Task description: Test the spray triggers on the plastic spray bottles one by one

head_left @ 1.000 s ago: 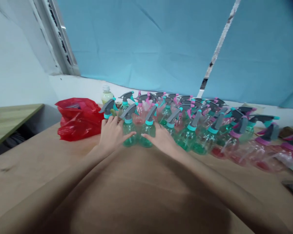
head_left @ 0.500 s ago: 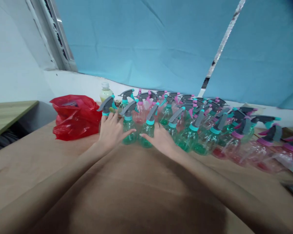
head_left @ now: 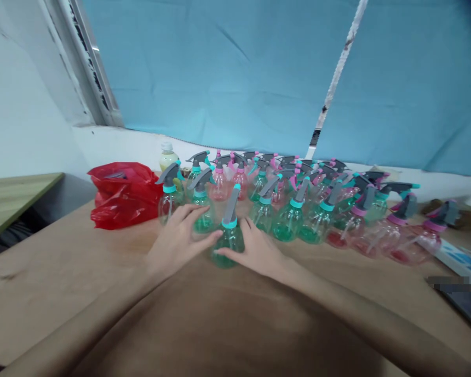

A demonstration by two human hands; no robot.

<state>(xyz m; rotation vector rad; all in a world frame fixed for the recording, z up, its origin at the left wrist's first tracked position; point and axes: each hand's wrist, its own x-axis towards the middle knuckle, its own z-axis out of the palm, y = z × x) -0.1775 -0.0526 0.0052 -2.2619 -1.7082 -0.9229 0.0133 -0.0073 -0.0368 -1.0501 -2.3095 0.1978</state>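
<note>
My left hand (head_left: 176,242) and right hand (head_left: 261,254) have pulled one green spray bottle (head_left: 228,238) out from the other bottles (head_left: 306,220) toward me, and it now stands upright on the surface (head_left: 82,283), my grip pressed on both its sides.

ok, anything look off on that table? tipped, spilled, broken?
Nothing spilled or broken that I can see. One green spray bottle stands alone in front of the packed rows of spray bottles, between the left hand and right hand. A pale drink bottle sits behind them, next to the red bag.
</note>
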